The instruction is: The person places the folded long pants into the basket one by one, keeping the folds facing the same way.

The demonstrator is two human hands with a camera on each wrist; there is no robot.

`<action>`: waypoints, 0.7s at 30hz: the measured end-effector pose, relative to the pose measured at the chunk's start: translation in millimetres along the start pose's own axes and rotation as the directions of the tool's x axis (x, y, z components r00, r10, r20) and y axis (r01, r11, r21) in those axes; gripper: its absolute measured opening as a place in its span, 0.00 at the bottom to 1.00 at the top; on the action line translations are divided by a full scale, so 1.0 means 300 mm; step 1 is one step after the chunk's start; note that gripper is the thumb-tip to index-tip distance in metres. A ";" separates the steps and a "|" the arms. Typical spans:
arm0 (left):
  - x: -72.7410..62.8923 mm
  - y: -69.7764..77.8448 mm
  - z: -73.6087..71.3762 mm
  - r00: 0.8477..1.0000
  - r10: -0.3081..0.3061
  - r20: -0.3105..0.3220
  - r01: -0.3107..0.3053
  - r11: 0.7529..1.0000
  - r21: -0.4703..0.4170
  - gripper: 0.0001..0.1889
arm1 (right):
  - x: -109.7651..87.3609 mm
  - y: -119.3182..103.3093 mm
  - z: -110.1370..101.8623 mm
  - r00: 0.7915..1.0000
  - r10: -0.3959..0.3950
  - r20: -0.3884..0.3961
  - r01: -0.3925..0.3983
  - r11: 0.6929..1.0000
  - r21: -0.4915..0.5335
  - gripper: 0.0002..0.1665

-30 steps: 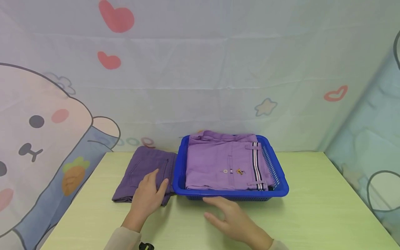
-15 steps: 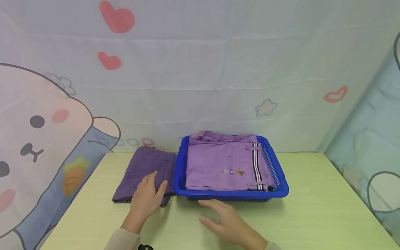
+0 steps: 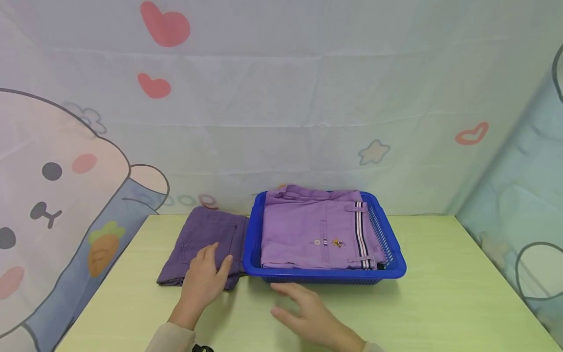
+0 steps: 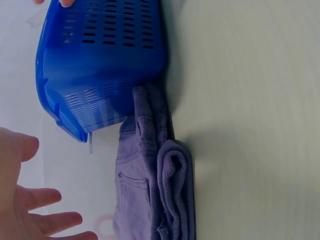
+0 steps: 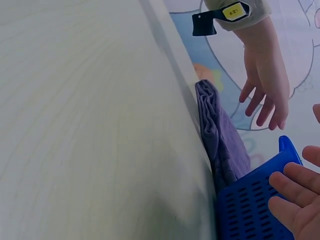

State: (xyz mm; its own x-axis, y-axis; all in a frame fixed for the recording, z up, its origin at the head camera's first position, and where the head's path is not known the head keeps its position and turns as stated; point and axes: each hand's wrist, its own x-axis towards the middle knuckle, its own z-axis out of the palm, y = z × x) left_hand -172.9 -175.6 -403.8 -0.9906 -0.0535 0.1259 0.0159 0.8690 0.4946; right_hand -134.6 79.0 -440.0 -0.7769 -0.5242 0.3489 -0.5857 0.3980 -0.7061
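Observation:
Folded dark purple trousers (image 3: 198, 240) lie on the table, their right end against a blue plastic basket (image 3: 325, 274). Over their near right part hovers my left hand (image 3: 203, 279), fingers spread; the left wrist view shows a gap between that hand (image 4: 25, 200) and the folded cloth (image 4: 135, 185). Lighter purple trousers (image 3: 294, 230), with a striped waistband and a small gold emblem, lie folded inside the basket. In front of the basket's near side is my right hand (image 3: 310, 313), fingers loosely bent and holding nothing.
The pale yellow-green table (image 3: 440, 293) extends to both sides of the basket. Behind it hangs a printed cloth backdrop (image 3: 264, 98) with hearts and a cartoon bear, meeting the table's back edge. A black wrist device (image 5: 220, 18) sits on the left sleeve.
My right hand has drifted left and slightly toward me along the front of the basket. The left hand has shifted only slightly; trousers and basket stay in place.

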 end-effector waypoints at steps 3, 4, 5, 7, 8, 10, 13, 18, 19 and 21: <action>-0.001 -0.001 -0.002 1.000 -0.010 0.004 0.010 1.000 -0.014 0.33 | 0.006 -0.002 0.013 1.000 0.012 0.010 -0.013 0.999 0.046 0.27; -0.002 -0.002 -0.003 1.000 -0.012 0.003 0.012 1.000 -0.019 0.32 | 0.008 -0.003 0.017 1.000 0.016 0.011 -0.017 0.998 0.065 0.26; -0.002 -0.003 -0.003 1.000 -0.013 0.000 0.013 1.000 -0.025 0.32 | 0.010 -0.004 0.022 1.000 0.017 0.012 -0.018 0.996 0.085 0.27; -0.002 -0.008 -0.002 1.000 -0.012 -0.009 0.011 0.999 -0.033 0.33 | 0.013 -0.006 0.032 0.999 0.025 0.020 -0.027 0.991 0.129 0.27; -0.002 -0.011 -0.002 1.000 -0.010 -0.017 0.010 0.999 -0.037 0.32 | 0.015 -0.007 0.036 0.999 0.033 0.026 -0.037 0.987 0.157 0.27; -0.001 -0.017 0.000 0.999 -0.006 -0.032 0.005 0.999 -0.044 0.32 | 0.018 -0.012 0.045 0.996 0.071 0.048 -0.081 0.968 0.239 0.28; 0.000 -0.024 0.001 0.999 -0.006 -0.050 0.003 0.999 -0.054 0.32 | 0.022 -0.020 0.058 0.988 0.134 0.076 -0.152 0.920 0.362 0.28; 0.001 -0.033 0.001 0.998 -0.018 -0.055 0.014 0.997 -0.073 0.32 | 0.028 -0.026 0.080 0.981 0.175 0.086 -0.195 0.862 0.467 0.28; 0.001 -0.034 0.001 0.998 -0.020 -0.054 0.016 0.997 -0.075 0.32 | 0.028 -0.026 0.085 0.980 0.178 0.089 -0.199 0.858 0.473 0.29; 0.000 -0.036 0.000 0.998 -0.026 -0.053 0.022 0.996 -0.082 0.33 | 0.030 -0.027 0.094 0.977 0.189 0.095 -0.211 0.846 0.489 0.29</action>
State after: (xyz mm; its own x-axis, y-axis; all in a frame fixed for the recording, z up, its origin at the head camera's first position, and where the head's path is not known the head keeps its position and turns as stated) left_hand -173.0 -185.1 -409.0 -0.9821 -0.1018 0.1581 0.0056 0.8246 0.5658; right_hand -130.2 50.0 -448.5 -0.8478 -0.5089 0.1489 -0.2185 0.0794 -0.9726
